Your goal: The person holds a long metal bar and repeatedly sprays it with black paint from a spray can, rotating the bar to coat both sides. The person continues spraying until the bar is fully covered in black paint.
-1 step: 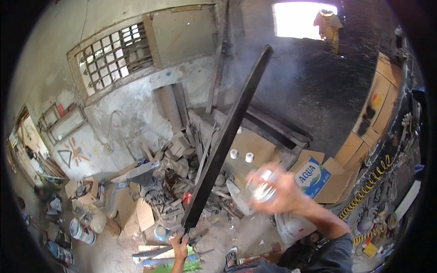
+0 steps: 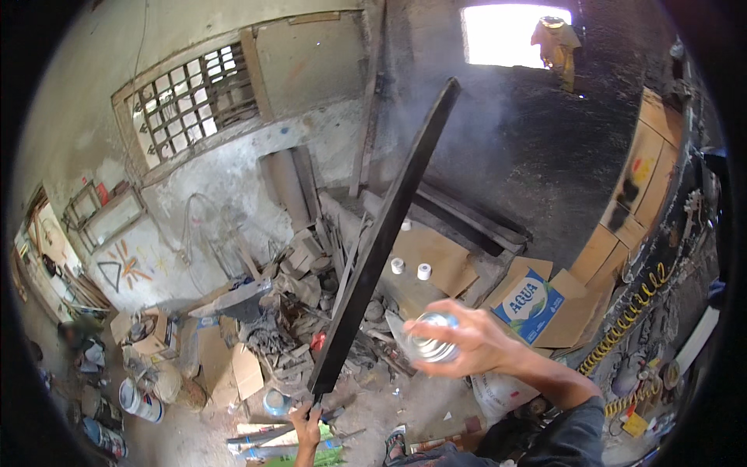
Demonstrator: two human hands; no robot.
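A long black bar [image 2: 385, 226] slants upward and away across the middle of the view. My left hand [image 2: 306, 424] is closed around the thin stub at its lower end. To the right of the bar, my right hand [image 2: 475, 338] grips a spray can [image 2: 433, 340], its round metal end showing and its nozzle hidden by the fingers. A gap separates the can from the bar. Greyish mist [image 2: 482, 117] hangs around the bar's upper end.
Scrap and rubble [image 2: 296, 311] heap up behind the bar. Two white rolls [image 2: 424, 271] sit on flat cardboard [image 2: 443, 253], near an open carton [image 2: 537, 303]. A coiled yellow hose [image 2: 622, 319] runs along the right. Several bars [image 2: 288, 436] lie on the floor beneath my left hand.
My right hand and the spray can have shifted left and a little down, and are less blurred. The bar keeps nearly the same slant in my left hand.
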